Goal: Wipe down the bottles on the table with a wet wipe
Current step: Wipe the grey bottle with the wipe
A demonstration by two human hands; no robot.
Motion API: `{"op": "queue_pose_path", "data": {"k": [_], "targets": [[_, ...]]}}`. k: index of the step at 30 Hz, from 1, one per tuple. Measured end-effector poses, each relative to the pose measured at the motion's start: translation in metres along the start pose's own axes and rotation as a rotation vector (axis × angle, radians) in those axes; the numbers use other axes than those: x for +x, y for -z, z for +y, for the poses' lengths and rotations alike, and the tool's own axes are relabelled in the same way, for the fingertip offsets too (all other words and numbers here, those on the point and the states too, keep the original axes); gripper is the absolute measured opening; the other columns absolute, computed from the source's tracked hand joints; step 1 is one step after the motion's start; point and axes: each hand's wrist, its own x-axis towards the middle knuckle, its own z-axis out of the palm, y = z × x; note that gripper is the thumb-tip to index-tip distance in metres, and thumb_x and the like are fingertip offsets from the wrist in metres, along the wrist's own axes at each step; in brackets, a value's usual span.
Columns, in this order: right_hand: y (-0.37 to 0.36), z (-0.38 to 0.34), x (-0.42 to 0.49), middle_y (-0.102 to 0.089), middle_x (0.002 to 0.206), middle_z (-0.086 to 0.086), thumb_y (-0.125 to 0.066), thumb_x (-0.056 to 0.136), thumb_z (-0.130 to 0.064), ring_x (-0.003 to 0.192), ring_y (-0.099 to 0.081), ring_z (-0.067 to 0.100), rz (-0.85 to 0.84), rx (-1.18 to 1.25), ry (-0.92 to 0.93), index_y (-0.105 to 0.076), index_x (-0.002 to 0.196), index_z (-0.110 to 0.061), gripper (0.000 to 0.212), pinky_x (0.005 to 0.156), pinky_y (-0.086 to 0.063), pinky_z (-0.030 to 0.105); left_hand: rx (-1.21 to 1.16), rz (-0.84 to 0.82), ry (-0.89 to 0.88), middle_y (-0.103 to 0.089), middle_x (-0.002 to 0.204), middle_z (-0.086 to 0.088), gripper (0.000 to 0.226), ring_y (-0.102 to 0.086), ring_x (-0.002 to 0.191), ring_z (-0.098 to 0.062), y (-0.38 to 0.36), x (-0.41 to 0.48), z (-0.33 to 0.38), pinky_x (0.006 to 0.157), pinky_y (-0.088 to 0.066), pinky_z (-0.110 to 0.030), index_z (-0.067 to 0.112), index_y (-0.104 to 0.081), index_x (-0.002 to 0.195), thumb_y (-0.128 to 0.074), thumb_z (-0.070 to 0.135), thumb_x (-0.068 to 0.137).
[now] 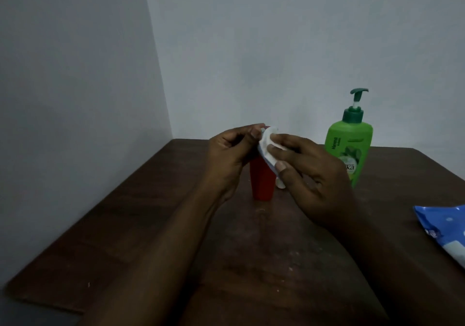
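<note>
A red bottle (pixel 261 182) stands upright in the middle of the dark wooden table (pixel 151 225), its top hidden behind my hands. My left hand (pixel 230 157) has its fingers curled around the bottle's upper part. My right hand (pixel 312 177) pinches a white wet wipe (pixel 266 144) and holds it against the bottle's upper right side. A small white thing (pixel 280 183) shows just right of the bottle's base. A green pump bottle (pixel 348 147) stands upright at the back right, untouched.
A blue wet-wipe pack (pixel 445 232) lies at the table's right edge. Grey walls meet in a corner behind the table, close to its back and left edges.
</note>
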Motion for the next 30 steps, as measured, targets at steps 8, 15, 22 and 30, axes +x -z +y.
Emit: {"op": "queue_pose_path", "data": {"k": [8,15,22,30], "targets": [[-0.003,0.009,-0.001,-0.068,0.134,0.007,-0.065,0.097,-0.018,0.123,-0.066,0.016,-0.066,-0.130,0.045,-0.074,0.124,-0.008,0.030,0.105,-0.052,0.029,-0.048,0.118,-0.028,-0.079,0.108,-0.007,0.026,-0.076,0.102,-0.021,0.015,0.007,0.007,0.083,-0.062,-0.030,0.006,-0.074,0.111,-0.069,0.015,0.088],[-0.004,0.012,-0.003,-0.055,0.149,0.000,-0.062,0.100,-0.018,0.138,-0.053,0.008,-0.056,-0.059,-0.013,-0.060,0.142,-0.011,0.042,0.111,-0.048,0.031,-0.002,-0.103,0.023,-0.081,0.102,-0.004,0.022,-0.076,0.095,-0.017,0.004,-0.005,0.002,0.079,-0.062,-0.029,0.012,-0.080,0.101,-0.070,0.015,0.082],[0.001,0.002,0.002,-0.059,0.146,0.002,-0.063,0.101,-0.017,0.138,-0.054,0.007,-0.042,0.030,-0.007,-0.064,0.138,-0.009,0.038,0.112,-0.048,0.032,-0.015,-0.042,0.002,-0.081,0.103,-0.008,0.032,-0.076,0.097,-0.020,0.005,-0.002,0.006,0.082,-0.063,-0.032,0.005,-0.073,0.109,-0.073,0.014,0.079],[-0.001,0.013,-0.001,-0.066,0.138,0.002,-0.066,0.097,-0.017,0.129,-0.062,0.009,-0.008,-0.071,-0.031,-0.071,0.129,-0.011,0.033,0.105,-0.053,0.037,-0.012,-0.010,0.019,-0.081,0.100,-0.003,0.029,-0.076,0.096,-0.018,0.007,-0.002,0.008,0.084,-0.064,-0.031,0.006,-0.071,0.111,-0.069,0.013,0.083]]}}
